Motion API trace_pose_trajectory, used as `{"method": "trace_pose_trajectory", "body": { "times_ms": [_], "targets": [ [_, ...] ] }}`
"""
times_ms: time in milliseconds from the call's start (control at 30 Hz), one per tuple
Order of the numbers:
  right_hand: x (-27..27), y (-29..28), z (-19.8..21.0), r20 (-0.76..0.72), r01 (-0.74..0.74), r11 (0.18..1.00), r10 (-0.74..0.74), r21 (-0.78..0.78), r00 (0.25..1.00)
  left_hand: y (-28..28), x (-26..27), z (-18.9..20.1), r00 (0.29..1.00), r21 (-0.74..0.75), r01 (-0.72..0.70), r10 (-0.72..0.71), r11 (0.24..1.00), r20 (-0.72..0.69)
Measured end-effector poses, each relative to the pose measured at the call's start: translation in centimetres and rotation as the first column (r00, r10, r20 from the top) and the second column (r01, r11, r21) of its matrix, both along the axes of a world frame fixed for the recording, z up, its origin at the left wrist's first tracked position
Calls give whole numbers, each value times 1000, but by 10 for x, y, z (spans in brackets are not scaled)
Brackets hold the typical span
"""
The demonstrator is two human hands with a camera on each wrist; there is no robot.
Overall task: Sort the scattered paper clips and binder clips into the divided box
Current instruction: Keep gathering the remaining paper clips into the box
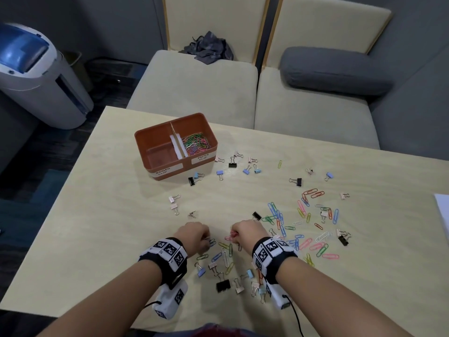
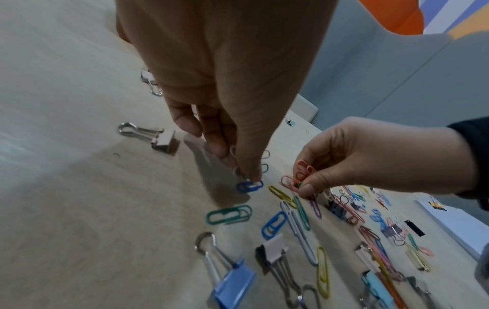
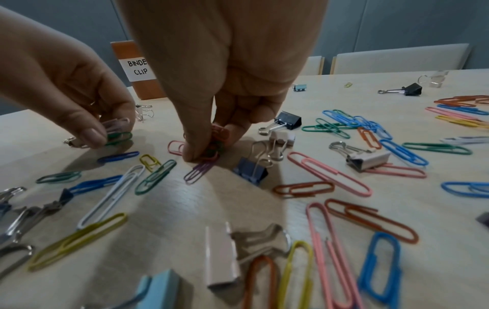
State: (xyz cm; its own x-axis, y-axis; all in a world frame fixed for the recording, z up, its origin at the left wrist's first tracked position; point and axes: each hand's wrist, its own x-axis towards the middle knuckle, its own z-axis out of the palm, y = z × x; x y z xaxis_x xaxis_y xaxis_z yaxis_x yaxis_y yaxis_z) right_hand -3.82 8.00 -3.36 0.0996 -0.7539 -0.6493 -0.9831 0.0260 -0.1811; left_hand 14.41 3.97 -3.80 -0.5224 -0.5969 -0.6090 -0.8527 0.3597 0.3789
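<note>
Head view: both hands work low at 6 o'clock on the worktop (image 1: 121, 215). The divided box (image 1: 158, 164) sits at 11 o'clock, paper clips already in its right compartment, its left bare.

Left wrist view: the left hand (image 2: 225, 87) pinches a few paper clips, fingertips reaching a blue paper clip (image 2: 249, 186).

Right wrist view: the right hand (image 3: 225, 83) pinches a bunch of paper clips (image 3: 215, 144) above a purple paper clip (image 3: 199, 172).

Gathering is underway, I judge; next comes carrying both bunches to the right compartment without dropping any.
</note>
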Motion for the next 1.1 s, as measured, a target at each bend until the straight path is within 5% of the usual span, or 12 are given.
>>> {"method": "trace_pose_trajectory", "body": {
  "times_ms": [167, 400, 767, 1100],
  "targets": [
    [-1, 2, 3, 35, 11, 1000, -11, -2, 999, 9, -6, -2, 999, 3, -46, 46, 999, -12],
    [5, 14, 3, 144, 71, 997, -66, -33, 987, 13, -12, -4, 994, -158, 77, -62, 984, 94],
    [30, 20, -3, 16, 82, 995, -82, -63, 997, 0, -6, -11, 957, -231, 224, -169, 947, 236],
    [35, 21, -2, -5, 23, 998, -23, -55, 1000, 4, 0, -12, 965, -238, 234, -196, 943, 173]
  ]
}}
